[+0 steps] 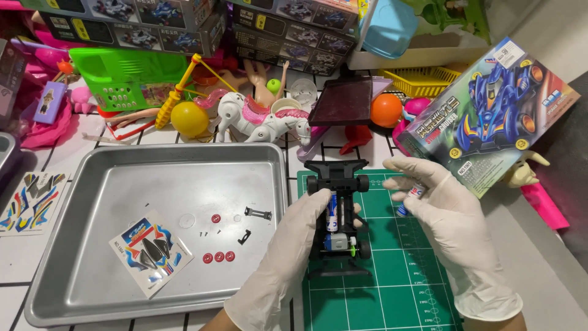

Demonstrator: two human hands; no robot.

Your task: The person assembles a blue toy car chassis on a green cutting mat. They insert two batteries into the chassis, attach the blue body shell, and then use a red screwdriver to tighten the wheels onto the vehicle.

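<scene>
Toy car chassis (pixel 337 214) gripped by left hand (pixel 288 245); right hand (pixel 447 214) pinches battery (pixel 411 197)

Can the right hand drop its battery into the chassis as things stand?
Probably yes: the right hand holds the battery beside the black chassis, steadied by the left hand, with nothing between them.

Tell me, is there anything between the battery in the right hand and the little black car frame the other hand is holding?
Nothing visible. The right hand pinches a small battery just right of the black car chassis, which the left hand holds over the green cutting mat. Only open mat lies between them.
</scene>
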